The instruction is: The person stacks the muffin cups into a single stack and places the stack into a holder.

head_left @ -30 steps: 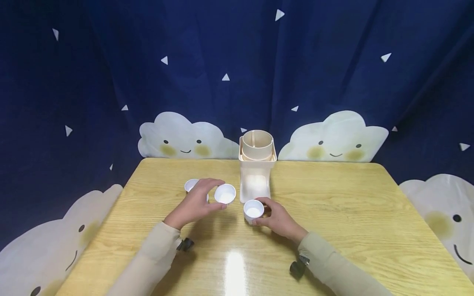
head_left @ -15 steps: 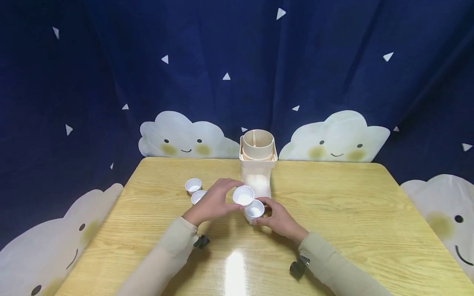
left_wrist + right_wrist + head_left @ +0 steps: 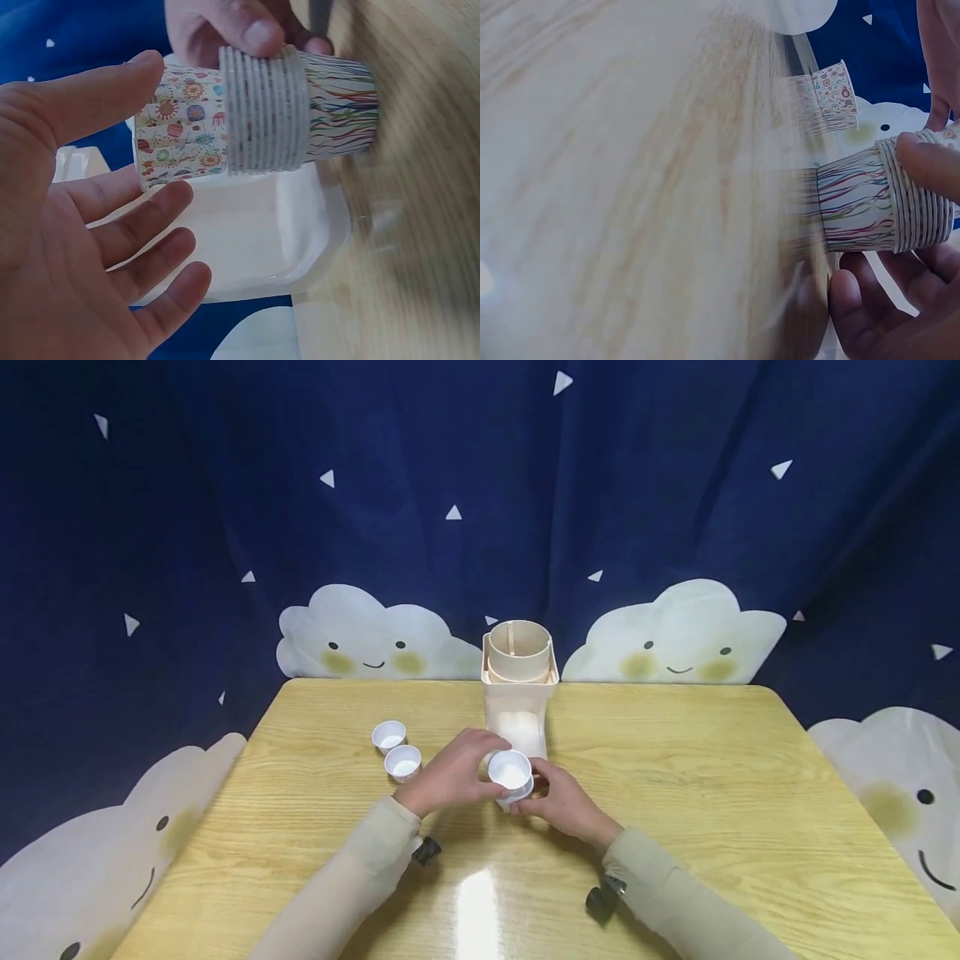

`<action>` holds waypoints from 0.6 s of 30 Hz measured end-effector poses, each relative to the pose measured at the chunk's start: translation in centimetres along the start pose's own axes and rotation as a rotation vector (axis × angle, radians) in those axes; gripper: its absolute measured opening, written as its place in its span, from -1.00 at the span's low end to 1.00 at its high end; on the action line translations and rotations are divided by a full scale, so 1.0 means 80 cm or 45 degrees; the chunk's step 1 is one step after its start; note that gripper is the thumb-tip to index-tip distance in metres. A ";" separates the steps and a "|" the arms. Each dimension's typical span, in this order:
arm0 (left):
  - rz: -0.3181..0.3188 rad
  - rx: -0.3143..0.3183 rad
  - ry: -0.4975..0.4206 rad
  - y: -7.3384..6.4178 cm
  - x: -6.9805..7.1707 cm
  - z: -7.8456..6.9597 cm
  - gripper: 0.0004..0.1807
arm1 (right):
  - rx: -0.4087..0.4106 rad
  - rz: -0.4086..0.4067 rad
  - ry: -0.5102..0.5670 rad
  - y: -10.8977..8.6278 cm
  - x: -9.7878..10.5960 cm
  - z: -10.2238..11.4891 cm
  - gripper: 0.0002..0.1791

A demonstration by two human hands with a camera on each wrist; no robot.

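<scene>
My left hand [image 3: 457, 772] holds a paper cup with a floral print [image 3: 184, 124] between thumb and fingers, mouth upward. Its lower end sits in the top of a stack of nested paper cups [image 3: 266, 112], whose several rims lie close together. The lowest cup of that stack has coloured wavy lines [image 3: 855, 199], and its base is down at the tabletop. From the right side, my right hand [image 3: 566, 802] grips the stack near the rims, thumb on one side and fingers on the other. From the head view, mostly the white inside of the top cup [image 3: 510, 770] shows.
Two more paper cups stand upright left of my left hand, one farther back [image 3: 389, 737] and one nearer [image 3: 402, 762]. Directly behind the stack is a cream-coloured stand with a round open top [image 3: 519, 660]. The wooden table [image 3: 675, 777] ends at a dark blue curtain [image 3: 420, 435].
My left hand has moved right with the floral cup, from beside the stack to over it, and the cup now sits in its top. My right hand stays in place on the stack.
</scene>
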State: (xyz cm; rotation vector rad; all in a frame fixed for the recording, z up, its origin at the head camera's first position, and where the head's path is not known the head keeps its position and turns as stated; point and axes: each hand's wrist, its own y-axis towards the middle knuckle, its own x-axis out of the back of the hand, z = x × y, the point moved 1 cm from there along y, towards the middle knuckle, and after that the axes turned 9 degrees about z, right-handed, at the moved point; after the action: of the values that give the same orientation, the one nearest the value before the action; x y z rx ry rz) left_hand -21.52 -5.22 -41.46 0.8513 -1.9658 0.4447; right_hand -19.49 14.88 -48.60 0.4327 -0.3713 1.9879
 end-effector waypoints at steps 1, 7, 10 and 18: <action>0.011 0.001 0.007 0.000 -0.001 0.000 -0.44 | 0.000 0.002 0.002 0.000 0.000 0.000 -0.34; 0.025 0.004 0.014 0.002 -0.003 0.001 -0.42 | 0.002 0.007 0.001 0.002 0.001 0.000 -0.32; 0.025 0.004 0.013 0.002 -0.004 0.002 -0.42 | 0.008 0.014 0.000 0.001 0.002 0.001 -0.32; 0.031 0.011 -0.021 0.002 -0.007 0.004 -0.40 | 0.027 0.027 0.017 -0.001 0.002 0.001 -0.33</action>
State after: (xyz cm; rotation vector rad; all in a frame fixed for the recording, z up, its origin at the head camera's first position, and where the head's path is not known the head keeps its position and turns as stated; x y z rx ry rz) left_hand -21.61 -5.06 -42.11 0.8395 -1.9923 0.4622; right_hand -19.49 14.99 -48.46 0.4300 -0.3481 2.0158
